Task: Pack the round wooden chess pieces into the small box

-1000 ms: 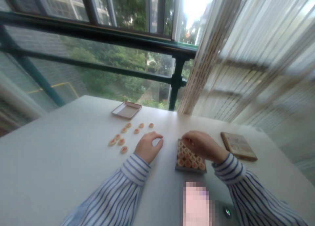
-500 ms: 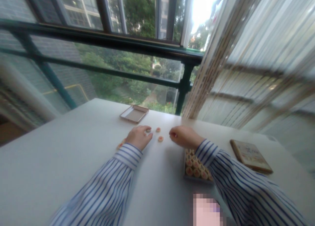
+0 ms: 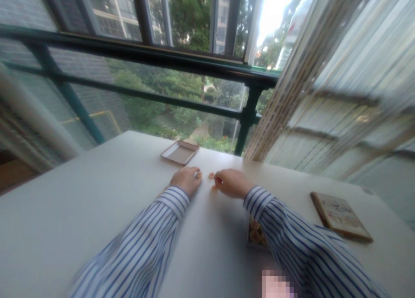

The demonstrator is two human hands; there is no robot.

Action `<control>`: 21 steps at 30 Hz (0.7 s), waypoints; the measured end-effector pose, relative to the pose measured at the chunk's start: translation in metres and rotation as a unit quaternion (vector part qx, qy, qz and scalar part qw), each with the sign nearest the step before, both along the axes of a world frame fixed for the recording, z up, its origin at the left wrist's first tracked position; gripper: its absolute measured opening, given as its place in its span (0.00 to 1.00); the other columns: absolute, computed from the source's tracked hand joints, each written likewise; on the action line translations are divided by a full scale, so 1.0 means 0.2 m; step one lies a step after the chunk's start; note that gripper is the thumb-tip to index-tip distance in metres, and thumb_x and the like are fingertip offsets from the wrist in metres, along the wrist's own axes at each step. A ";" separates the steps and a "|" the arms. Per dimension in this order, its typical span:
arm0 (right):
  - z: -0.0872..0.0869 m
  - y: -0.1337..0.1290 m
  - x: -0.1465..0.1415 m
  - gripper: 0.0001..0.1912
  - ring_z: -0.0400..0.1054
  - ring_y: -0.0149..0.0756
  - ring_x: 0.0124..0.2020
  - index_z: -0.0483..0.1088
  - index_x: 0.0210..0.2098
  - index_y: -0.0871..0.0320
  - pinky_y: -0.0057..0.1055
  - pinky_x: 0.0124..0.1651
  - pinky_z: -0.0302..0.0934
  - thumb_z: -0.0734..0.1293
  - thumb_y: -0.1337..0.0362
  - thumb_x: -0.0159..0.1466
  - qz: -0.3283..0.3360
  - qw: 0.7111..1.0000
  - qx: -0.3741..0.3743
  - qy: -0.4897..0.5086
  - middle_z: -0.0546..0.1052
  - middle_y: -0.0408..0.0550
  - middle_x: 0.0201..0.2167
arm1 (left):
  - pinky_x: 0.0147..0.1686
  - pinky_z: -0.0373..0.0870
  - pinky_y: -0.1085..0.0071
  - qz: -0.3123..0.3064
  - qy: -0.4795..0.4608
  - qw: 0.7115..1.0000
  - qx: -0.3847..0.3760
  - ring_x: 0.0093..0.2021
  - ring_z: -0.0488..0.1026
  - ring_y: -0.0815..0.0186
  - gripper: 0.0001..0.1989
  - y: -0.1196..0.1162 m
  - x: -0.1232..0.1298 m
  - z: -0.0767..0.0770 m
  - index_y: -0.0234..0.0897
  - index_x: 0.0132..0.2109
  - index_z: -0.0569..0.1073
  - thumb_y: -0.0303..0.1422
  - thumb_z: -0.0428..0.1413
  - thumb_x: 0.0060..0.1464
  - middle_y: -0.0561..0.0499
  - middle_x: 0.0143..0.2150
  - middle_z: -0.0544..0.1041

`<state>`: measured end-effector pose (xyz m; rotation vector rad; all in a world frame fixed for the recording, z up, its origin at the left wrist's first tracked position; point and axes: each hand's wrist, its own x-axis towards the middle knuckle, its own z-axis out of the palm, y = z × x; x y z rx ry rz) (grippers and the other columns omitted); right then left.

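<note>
My left hand (image 3: 186, 180) is over the white table, its fingers curled and closed around the edge of a round wooden Chinese chess piece (image 3: 199, 175). Opposite it, my right hand (image 3: 234, 184) has thumb and fingers pinched together. A speck of red shows between them, too small to name. Just beside those right fingertips lie two loose pieces, a farther piece (image 3: 211, 175) and a nearer piece (image 3: 214, 188). Under my right forearm is a shallow box of pieces (image 3: 255, 235), mostly covered by the sleeve.
A shallow open tray or lid (image 3: 180, 153) lies near the far edge of the table (image 3: 81, 194). On the right rests a flat, book-like case (image 3: 342, 216) with a pictured cover. Beyond the table are a green railing (image 3: 155, 58) and a bead-like curtain (image 3: 282, 86).
My right hand has moved left, up to the loose pieces. The left hand's fingers have curled in closer. The view has shifted slightly, and my sleeve covers more of the box.
</note>
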<state>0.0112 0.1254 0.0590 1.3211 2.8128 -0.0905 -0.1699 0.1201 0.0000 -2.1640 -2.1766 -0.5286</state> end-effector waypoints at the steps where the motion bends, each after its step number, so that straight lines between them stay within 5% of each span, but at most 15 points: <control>1: -0.01 0.00 0.00 0.14 0.67 0.36 0.35 0.71 0.35 0.56 0.28 0.33 0.54 0.54 0.63 0.59 0.001 1.000 -0.001 0.001 0.75 0.50 0.35 | 0.40 0.65 0.67 0.000 0.002 1.000 0.001 0.41 0.70 0.60 0.18 0.01 0.00 -0.01 0.40 0.44 0.72 0.39 0.48 0.48 0.47 0.42 0.75; 21: -0.06 0.04 0.03 0.15 0.67 0.36 0.37 0.71 0.39 0.56 0.28 0.35 0.55 0.55 0.63 0.59 -0.014 1.000 -0.017 0.015 0.75 0.50 0.37 | 0.37 0.64 0.68 0.012 0.017 1.000 0.001 0.37 0.72 0.61 0.17 0.05 0.00 -0.03 0.41 0.44 0.72 0.39 0.46 0.51 0.48 0.36 0.77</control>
